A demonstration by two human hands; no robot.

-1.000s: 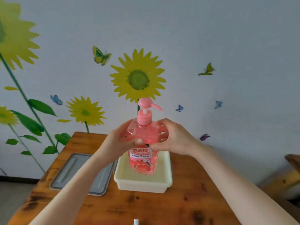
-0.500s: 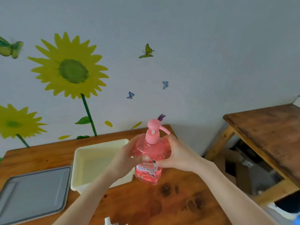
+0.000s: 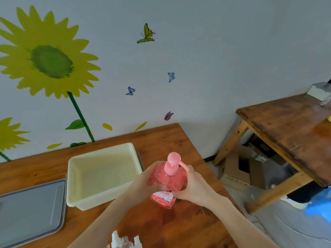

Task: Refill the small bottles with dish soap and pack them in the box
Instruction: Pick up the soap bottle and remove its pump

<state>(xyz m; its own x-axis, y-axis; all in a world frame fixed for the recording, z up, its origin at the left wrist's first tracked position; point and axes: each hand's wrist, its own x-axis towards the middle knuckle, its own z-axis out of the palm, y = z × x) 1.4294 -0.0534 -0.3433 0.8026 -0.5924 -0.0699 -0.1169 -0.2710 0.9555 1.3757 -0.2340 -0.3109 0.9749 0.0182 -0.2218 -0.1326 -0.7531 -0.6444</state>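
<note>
Wooden table against sunflower wall. Left to right: grey lid, cream box, then pink soap bottle upright near table's right edge, left hand and right hand both wrapped around it. Small bottle tops at near edge.

A cream plastic rectangular box sits on the brown wooden table, a grey flat plastic lid just left of it, a pink pump soap bottle right, a second wooden table well apart.

The small bottles are cut off at the bottom edge, only white tops showing.
</note>
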